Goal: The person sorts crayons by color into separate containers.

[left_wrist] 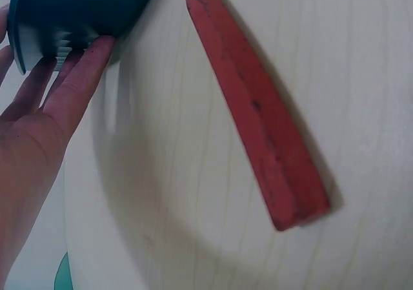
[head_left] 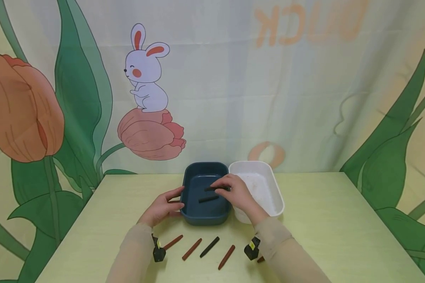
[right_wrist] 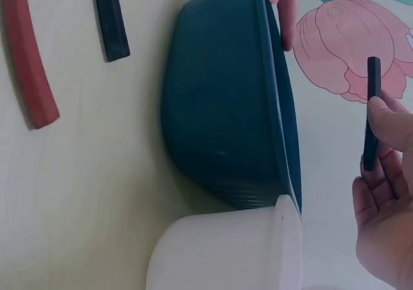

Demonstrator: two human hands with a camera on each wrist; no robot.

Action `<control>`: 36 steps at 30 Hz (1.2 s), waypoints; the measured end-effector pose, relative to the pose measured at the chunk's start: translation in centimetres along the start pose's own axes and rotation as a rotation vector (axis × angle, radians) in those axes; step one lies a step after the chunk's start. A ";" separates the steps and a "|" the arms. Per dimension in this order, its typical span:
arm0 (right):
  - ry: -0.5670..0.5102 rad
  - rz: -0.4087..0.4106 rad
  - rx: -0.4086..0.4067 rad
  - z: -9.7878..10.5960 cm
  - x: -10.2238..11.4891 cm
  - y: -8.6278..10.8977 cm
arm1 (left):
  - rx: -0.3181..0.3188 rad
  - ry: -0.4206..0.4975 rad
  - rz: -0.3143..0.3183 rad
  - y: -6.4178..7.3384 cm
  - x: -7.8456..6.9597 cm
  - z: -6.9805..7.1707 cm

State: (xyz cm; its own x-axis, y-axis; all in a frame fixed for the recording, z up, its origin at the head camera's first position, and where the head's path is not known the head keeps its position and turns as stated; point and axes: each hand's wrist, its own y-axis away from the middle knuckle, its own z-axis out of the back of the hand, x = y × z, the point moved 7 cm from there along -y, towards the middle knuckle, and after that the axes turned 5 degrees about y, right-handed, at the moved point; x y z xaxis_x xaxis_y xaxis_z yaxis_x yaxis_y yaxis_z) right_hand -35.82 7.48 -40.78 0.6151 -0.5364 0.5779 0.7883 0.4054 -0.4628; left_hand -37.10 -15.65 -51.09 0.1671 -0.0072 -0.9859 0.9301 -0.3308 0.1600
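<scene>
A: Status?
B: One slender black stick (head_left: 208,199) lies in the dark-blue rectangular plastic bin (head_left: 206,221), apparently placed. The right hand (head_left: 235,192) pinches a second black stick (right_wrist: 373,79) above it; the left hand (head_left: 161,206) grips the bin's side.
A: Remaining?
B: Seemingly, on the table (head_left: 322,220): one third black stick (head_left: 209,247), four slender red sticks (head_left: 192,249), one partly hidden. Visible totals: three black, four red, two bins, including the white rectangular plastic bin (head_left: 263,188).

Beige sleeves (head_left: 129,249) are worn with blocky black wrist cameras (head_left: 159,254) bearing yellow marks
</scene>
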 end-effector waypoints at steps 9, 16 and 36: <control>0.051 0.005 0.019 -0.3 -0.3 -0.6 | -0.012 0.003 0.000 0.0 0.0 0.0; 0.080 0.002 0.031 -0.9 -0.8 -1.1 | 0.009 -0.002 -0.009 0.1 -0.2 -0.2; 0.090 0.016 0.002 -0.8 -0.4 -0.8 | 0.010 0.012 -0.008 0.6 -0.7 -0.5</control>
State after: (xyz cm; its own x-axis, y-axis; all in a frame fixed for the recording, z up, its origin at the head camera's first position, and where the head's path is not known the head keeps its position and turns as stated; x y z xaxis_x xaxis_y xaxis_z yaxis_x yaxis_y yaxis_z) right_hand -36.73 6.78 -41.18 0.6239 -0.5944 0.5074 0.7784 0.4156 -0.4704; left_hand -36.50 -15.39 -50.30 0.1632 0.0068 -0.9866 0.9282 -0.3401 0.1512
